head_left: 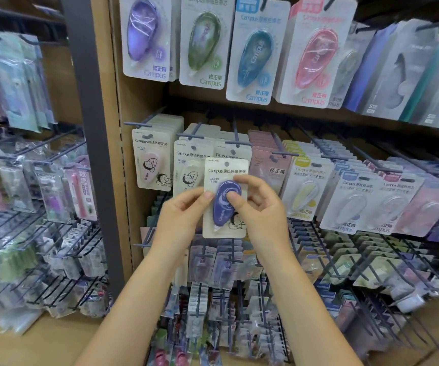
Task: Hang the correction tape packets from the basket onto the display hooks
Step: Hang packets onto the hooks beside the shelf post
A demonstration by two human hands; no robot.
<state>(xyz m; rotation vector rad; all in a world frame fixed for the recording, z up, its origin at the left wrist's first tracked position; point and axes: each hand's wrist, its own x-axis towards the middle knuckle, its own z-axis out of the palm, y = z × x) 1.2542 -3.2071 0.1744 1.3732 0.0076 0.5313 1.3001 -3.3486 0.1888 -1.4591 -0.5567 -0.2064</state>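
Both my hands hold one packet (225,198) before the hooks.
My left hand (184,210) pinches its left edge; my right hand (259,204) grips its right side, thumb on the blister; a hook (235,137) sits just above.

A correction tape packet (225,198) is held upright before the middle row of display hooks (235,134), the left hand (182,216) at its left edge, the right hand (259,207) at its right; behind it hang 3 stacks of like packets (153,159); above hangs a row of larger packets (205,40); left stands a separate wire rack (36,233); below, more hooks carry smaller packs (213,299).
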